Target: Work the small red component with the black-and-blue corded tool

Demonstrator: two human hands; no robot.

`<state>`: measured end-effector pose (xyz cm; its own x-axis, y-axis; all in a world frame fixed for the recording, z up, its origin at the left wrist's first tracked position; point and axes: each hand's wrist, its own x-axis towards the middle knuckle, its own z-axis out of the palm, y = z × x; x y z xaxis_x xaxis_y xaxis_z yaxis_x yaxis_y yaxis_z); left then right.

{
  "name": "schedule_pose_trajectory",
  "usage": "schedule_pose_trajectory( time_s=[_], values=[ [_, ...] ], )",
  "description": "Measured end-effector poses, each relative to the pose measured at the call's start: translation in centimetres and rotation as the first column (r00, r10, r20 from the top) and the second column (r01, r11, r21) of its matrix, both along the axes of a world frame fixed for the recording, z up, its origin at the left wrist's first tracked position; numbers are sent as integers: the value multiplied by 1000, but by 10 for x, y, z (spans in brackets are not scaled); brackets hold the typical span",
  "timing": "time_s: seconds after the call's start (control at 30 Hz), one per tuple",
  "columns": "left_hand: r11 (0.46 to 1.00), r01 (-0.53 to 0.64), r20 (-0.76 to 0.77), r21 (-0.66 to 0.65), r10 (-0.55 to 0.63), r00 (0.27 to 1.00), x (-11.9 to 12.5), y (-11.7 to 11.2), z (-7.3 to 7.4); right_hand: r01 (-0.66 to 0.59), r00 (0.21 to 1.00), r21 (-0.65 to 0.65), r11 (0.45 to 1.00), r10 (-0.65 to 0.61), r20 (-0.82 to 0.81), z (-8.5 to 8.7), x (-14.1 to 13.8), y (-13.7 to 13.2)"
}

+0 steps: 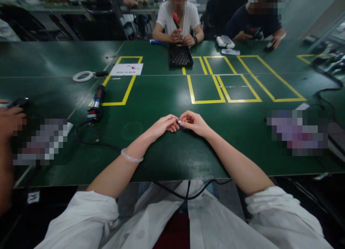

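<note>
Over the near middle of the green table, my left hand (165,124) and my right hand (194,123) meet fingertip to fingertip. Between them is a small silver-and-dark part (179,121) with a touch of red, too small for me to name its kind. Both hands are closed, pinching it from either side. The fingers cover much of it. A pale bangle (131,156) circles my left forearm.
A black cylindrical device (97,100) with a cable stands to the left, near a white coiled cable (83,76) and a printed sheet (128,69). Across the green table (161,91), a person works over a black tray (180,64). Blurred-out objects lie at both sides.
</note>
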<state>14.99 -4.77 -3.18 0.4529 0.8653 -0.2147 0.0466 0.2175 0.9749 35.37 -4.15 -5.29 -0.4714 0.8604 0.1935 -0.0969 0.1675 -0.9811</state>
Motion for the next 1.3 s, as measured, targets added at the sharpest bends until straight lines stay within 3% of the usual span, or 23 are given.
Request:
schedule_pose_trajectory(
  time_s=[0.2,0.5,0.83,1.3],
  values=[
    [997,16,-50,78,-12,999,3,-2,2,-1,1000,25,1000,1,12,-1,0,0],
    [939,12,-120,342,31,992,5,-6,6,40,997,-28,999,-38,61,3,1,1],
    [930,-28,-133,366,82,988,3,-4,3,93,981,216,972,-126,145,-1,2,0],
    [889,-23,-159,457,107,981,2,-4,2,100,966,281,955,-160,201,4,2,-1]
  ],
)
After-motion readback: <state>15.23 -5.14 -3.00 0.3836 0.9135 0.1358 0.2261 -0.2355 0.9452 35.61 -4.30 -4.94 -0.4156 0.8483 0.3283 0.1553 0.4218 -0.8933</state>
